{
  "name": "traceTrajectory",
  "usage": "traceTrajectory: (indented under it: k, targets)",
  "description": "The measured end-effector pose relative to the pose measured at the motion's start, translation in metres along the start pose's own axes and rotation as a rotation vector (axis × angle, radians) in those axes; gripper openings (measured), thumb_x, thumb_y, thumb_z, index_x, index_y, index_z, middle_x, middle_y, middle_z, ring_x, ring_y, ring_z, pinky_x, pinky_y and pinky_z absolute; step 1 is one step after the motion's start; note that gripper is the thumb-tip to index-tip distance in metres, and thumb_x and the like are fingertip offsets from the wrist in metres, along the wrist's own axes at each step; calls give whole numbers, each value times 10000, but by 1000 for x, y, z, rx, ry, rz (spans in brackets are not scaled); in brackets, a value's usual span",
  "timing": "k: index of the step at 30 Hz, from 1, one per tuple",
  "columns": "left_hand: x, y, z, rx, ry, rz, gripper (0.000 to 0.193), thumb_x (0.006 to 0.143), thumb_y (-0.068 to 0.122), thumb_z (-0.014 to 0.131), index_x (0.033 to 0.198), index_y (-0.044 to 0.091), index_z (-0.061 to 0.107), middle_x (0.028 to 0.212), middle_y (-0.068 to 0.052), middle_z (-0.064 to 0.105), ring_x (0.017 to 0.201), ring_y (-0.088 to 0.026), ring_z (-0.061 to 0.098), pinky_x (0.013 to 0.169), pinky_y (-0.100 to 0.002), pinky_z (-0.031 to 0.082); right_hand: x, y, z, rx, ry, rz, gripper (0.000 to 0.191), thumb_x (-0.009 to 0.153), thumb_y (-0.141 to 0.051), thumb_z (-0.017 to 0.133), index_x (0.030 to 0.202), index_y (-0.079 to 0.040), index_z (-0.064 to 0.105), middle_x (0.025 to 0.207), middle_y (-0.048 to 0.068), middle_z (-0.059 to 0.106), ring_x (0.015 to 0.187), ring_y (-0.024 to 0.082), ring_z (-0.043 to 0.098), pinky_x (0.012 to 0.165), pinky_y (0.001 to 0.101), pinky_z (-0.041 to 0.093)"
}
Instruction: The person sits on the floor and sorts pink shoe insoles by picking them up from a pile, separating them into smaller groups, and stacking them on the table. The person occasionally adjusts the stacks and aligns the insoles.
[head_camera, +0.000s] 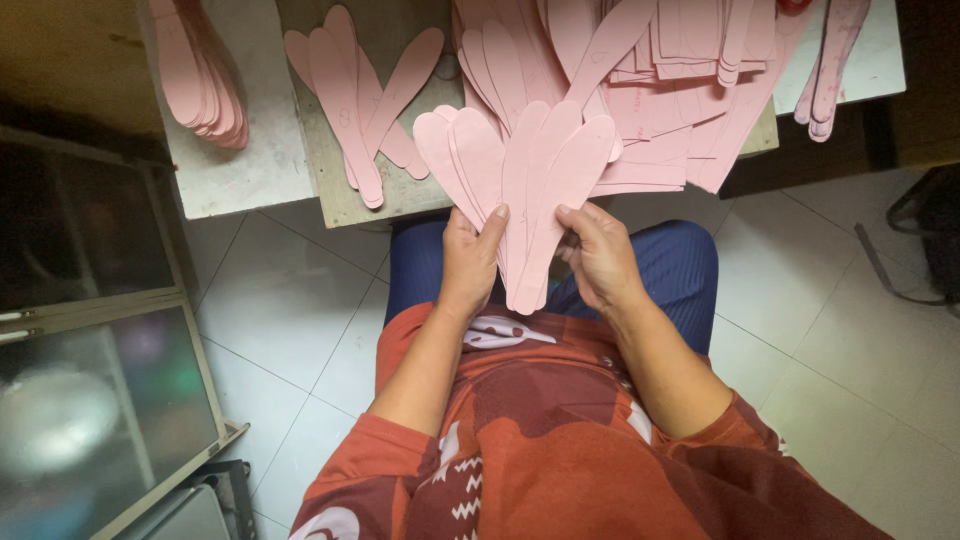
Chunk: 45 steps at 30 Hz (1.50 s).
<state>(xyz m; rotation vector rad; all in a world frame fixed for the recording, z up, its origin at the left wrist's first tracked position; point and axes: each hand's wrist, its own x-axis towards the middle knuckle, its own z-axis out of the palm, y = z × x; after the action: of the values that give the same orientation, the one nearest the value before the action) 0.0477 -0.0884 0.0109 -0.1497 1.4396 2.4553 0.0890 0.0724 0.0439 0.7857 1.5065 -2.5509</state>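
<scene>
Pink insole-shaped cutouts (530, 190), thin and flat, are fanned out between both hands above the person's lap. The left hand (470, 262) pinches the fan from its left side, thumb pressed on the front face of one piece and fingers hidden behind. The right hand (598, 258) closes on the narrow heel ends where the pieces converge, thumb across the front. Both grips are narrow pinches on the stack, not wide grasps.

The pieces look light and sheet-like, probably thin board or foam sheet: they hold their outline while standing up from the hands, yet seem flexible enough to bend if squeezed hard. Smooth faces lying against each other would likely slide easily, which is why the fan spreads so readily; a loose hold could let some slip out. The safest place to hold appears to be the narrow lower ends, where all the layers overlap and one pinch catches them together.

Just beyond the hands, a grey worktable (260, 170) carries more of the same: a loose group of cutouts (350, 90) spread on a board, a neat stack (205, 80) at the left, and a large heap (660, 70) at the right. Pale floor tiles (830, 330) lie below.
</scene>
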Motion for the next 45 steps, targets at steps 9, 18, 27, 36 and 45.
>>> traceTrajectory:
  k: [9,18,27,36,45]
  targets:
    - [1,-5,-1,-90,-100,-87,338,1031,112,588,1325,-54,574,1224,-112,692,1092,-144,654,958,-287,526,3,6,12,16,6,-14,254,1021,-122,593,1214,29,660,1113,117,736,979,168,706,896,319,578]
    - [3,-2,-9,-47,-151,-100,340,1029,45,545,1353,-56,543,1283,-125,678,1166,-168,648,1018,-308,511,-2,-11,8,120,-47,-42,282,1033,-105,547,1261,38,629,1135,140,719,983,191,708,899,344,588]
    - [3,-4,-7,1,-86,-71,303,1021,41,611,1302,-65,572,1220,-131,700,1087,-160,666,955,-310,542,-1,-7,11,110,-74,8,334,1025,-111,546,1308,50,618,1202,141,716,1059,185,709,946,323,589]
    - [3,2,-9,-31,-51,-43,311,1012,62,632,1291,-60,570,1232,-128,696,1104,-156,659,979,-307,528,5,-5,3,-45,-19,-71,338,973,-42,642,1292,68,632,1174,141,724,1034,181,709,933,315,583]
    - [2,0,-9,-8,-49,-49,316,994,66,659,1276,-52,583,1214,-121,706,1083,-148,669,960,-305,537,7,-3,-2,-4,-2,-50,291,970,-51,635,1247,36,639,1113,121,730,971,165,704,905,317,583]
